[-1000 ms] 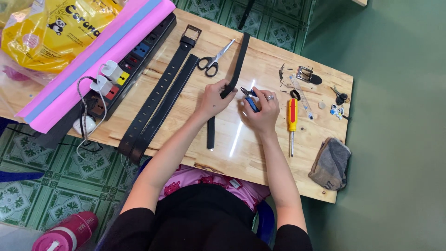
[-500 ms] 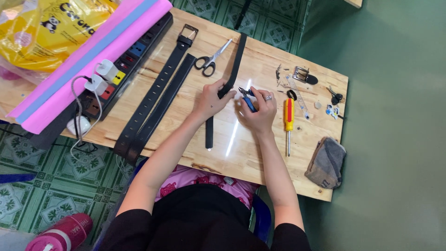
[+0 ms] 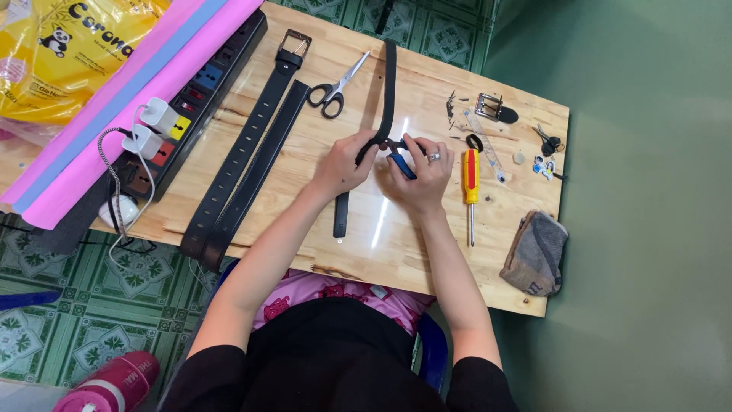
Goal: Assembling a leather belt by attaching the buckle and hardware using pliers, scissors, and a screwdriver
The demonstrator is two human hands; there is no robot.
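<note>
Far left, a yellow plastic bag [image 3: 53, 61] ran off the frame edge, with a pink and blue foam roll [image 3: 114, 99] lying diagonally beside it. A black power strip [image 3: 183, 107] sat against the roll, its lower end covered by two white chargers [image 3: 152, 126] and a braided cable. Two black belts [image 3: 252, 152] lay side by side on the wooden tabletop [image 3: 427, 252], one ending in a metal buckle near the far edge. Black-handled scissors [image 3: 335, 88] rested just right of them.

At centre, a narrow black belt strap [image 3: 389, 84] ran from beyond the far edge down to the hands; a short length reappeared below them, near the front. The left hand [image 3: 343, 164] pinched the strap closed between thumb and fingers. The right hand [image 3: 419, 172] was wrapped around a blue-handled tool [image 3: 400, 164], its working end hidden by the fingers at the strap; the tool's type could not be told.

Right of the hands lay a yellow and red screwdriver [image 3: 471, 179], a loose metal buckle [image 3: 492, 107], small bits of hardware too small to identify, and a grey folded cloth [image 3: 535, 252] at the near corner.
</note>
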